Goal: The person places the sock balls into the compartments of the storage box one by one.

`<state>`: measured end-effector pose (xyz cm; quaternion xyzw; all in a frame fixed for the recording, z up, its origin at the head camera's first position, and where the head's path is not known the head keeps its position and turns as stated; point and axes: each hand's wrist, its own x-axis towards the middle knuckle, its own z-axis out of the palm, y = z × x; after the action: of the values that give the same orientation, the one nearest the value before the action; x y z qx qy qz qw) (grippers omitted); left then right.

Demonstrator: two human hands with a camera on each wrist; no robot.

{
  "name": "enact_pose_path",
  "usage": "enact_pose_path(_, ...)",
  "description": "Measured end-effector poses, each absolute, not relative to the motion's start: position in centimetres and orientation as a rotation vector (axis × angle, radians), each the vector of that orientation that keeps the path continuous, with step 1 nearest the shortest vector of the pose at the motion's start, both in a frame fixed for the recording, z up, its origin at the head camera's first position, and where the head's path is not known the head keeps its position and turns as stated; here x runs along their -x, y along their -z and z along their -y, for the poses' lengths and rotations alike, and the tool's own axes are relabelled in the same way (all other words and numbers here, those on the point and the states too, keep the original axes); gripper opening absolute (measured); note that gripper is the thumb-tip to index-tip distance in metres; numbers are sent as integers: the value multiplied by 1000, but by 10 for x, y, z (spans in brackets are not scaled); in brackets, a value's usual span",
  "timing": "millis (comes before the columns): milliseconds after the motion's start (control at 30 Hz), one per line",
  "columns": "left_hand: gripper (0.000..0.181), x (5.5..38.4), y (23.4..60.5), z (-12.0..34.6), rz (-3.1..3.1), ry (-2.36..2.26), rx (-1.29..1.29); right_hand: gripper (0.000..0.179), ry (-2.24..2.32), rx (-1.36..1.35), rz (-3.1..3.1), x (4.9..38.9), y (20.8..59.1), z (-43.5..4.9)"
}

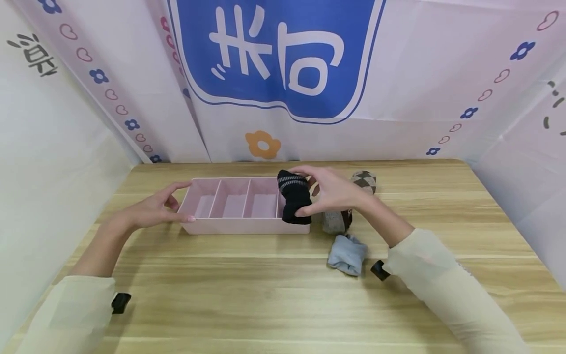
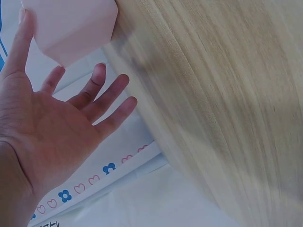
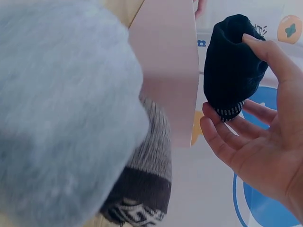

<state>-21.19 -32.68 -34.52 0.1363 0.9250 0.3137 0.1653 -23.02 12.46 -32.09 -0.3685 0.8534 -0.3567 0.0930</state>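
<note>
Above the right-end compartment of a pink divided box (image 1: 247, 226), my right hand (image 1: 333, 189) pinches a rolled black sock (image 1: 297, 204) with grey stripes between thumb and fingers. In the right wrist view the black sock (image 3: 232, 66) is clear of the box wall. My left hand (image 1: 152, 206) is at the box's left end, thumb and index finger touching its opposite sides, other fingers spread in the left wrist view. Three compartments on the left show bare floors; the sock and right hand partly cover the rightmost.
Right of the box lie a rolled light-blue sock (image 1: 347, 254), a grey patterned sock (image 1: 335, 222) and a brown-checked sock (image 1: 364, 181), partly behind my right arm. A printed cloth (image 1: 398, 98) hangs along the table's back edge.
</note>
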Motion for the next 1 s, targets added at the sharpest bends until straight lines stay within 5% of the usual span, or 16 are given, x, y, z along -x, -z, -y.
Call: enact_pose_path(1000,100,213,345,326,-2593,-955,-370,90,1060,1143,-2498,240,308,-66)
